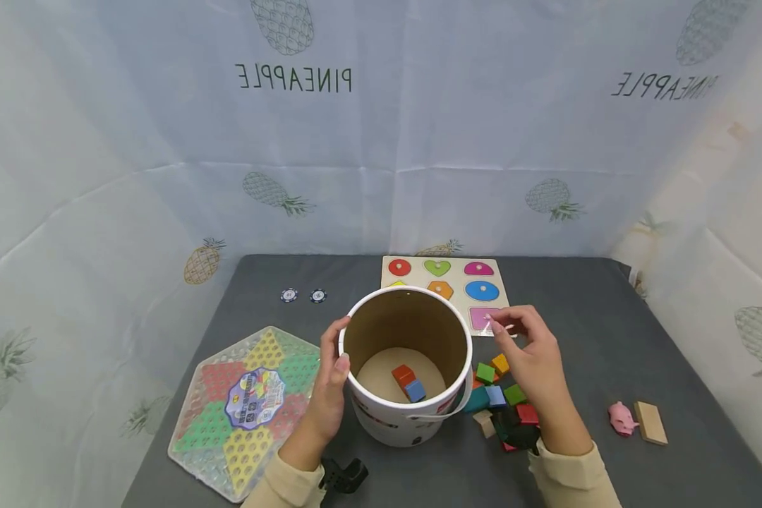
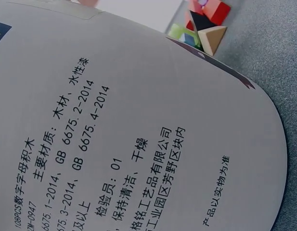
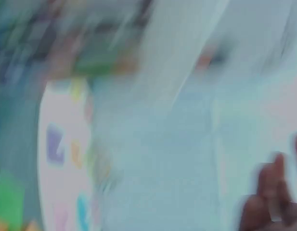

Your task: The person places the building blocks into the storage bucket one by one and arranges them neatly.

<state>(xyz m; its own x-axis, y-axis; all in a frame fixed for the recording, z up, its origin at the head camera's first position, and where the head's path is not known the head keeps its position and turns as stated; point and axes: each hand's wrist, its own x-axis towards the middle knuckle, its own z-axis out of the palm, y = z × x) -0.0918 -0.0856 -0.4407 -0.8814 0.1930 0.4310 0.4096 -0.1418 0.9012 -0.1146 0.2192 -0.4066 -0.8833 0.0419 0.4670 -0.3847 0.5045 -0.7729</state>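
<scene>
A white bucket [image 1: 381, 416] with a brown inside stands mid-table, its thin handle [image 1: 441, 415] hanging down at the right. Inside lie a red-orange block [image 1: 403, 374] and a blue block [image 1: 415, 391]. My left hand [image 1: 325, 388] grips the bucket's left rim and side. Printed text covers the bucket wall [image 2: 129, 115] in the left wrist view. Right of the bucket, my right hand [image 1: 536, 356] hovers with bent fingers near the shape puzzle board [image 1: 460, 303]; nothing shows between thumb and fingers. The right wrist view is badly blurred.
Several coloured blocks [image 1: 485, 374] lie piled beside the bucket, below my right hand. A Chinese checkers board [image 1: 216, 384] is at the left. Two chips [image 1: 318, 295] lie behind; a pink pig [image 1: 622, 418] and a wooden block [image 1: 650, 422] sit far right.
</scene>
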